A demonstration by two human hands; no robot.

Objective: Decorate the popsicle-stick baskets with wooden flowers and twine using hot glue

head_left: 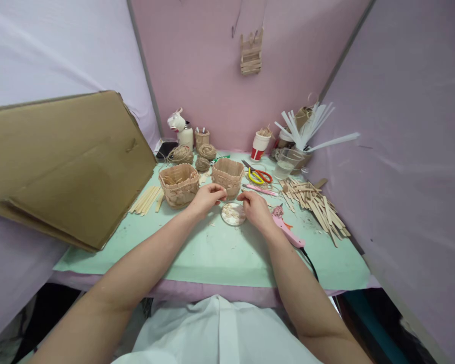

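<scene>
While both hands hover over the small dish [233, 214], the left hand [207, 198] and right hand [255, 207] show fingers curled, grip unclear.

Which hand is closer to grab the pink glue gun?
Probably the right hand. The pink glue gun lies just beside that wrist on the green mat. The left hand is on the other side of the small round dish, by a stick basket.

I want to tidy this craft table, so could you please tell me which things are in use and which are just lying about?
In use: left hand and right hand at the small dish; two stick baskets just behind.

Lying about: glue gun, scissors, loose sticks, twine balls, cardboard, paper cup.
</scene>
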